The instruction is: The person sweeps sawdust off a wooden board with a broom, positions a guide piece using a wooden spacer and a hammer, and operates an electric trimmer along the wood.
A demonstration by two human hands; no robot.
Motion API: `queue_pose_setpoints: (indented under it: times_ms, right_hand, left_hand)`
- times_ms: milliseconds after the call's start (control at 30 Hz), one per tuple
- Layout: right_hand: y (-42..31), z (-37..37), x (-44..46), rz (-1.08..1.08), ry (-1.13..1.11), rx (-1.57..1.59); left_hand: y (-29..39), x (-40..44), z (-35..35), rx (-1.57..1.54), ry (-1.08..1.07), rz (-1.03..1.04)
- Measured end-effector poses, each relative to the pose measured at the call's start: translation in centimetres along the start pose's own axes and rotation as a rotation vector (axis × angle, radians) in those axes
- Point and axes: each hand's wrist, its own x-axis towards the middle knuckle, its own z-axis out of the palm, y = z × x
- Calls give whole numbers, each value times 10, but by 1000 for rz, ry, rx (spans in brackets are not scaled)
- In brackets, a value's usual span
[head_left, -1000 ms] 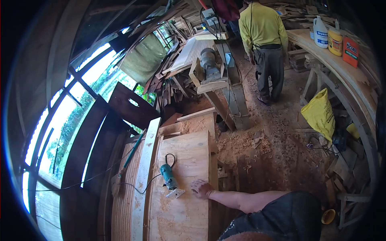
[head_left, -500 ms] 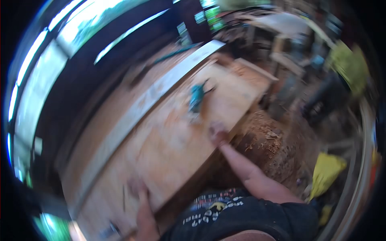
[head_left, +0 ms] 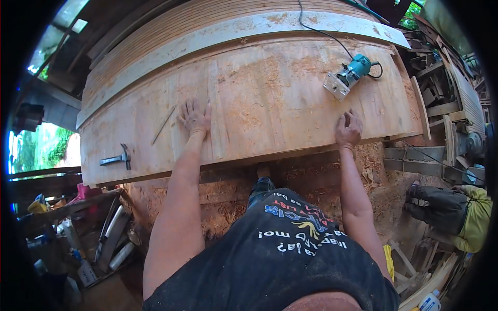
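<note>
Router (head_left: 357,68) in head view: on panel (head_left: 280,122), toward far-right corner, just beyond right hand (head_left: 348,130), the nearer one. Long axis slants, base end closest. Right fingers curled, can't tell if empty. Left hand (head_left: 196,118) flat, released.

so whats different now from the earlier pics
The view has swung left along the wooden panel, bringing in the hammer and the left hand, now resting with spread fingers on it. The right hand's fingers look more bent. No grip taken or released shows. The teal power tool still lies on the panel.
</note>
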Motion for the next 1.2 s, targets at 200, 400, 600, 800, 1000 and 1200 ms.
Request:
queue_pose_setpoints:
  times_ms: [200, 400, 600, 800, 1000, 1200]
  right_hand:
    - [2, 1, 0, -22, 13, -28]
    - [4, 1, -1, -62, 26, -1]
    - [-1, -1, 1, -63, -20, -2]
    - [-3, -7, 2, -93, -73, -24]
    - [-12, -9, 7, -96, -114, -35]
    - [-13, -9, 6, -96, -116, -40]
  left_hand:
    - [7, -2, -2, -37, 17, 5]
    - [4, -2, -2, -17, 35, 20]
    - [2, -2, 0, -52, 70, 39]
    - [7, -8, -9, -99, 25, 25]
    - [9, -4, -16, -135, -8, 24]
    - [7, -3, -15, -117, 1, 34]
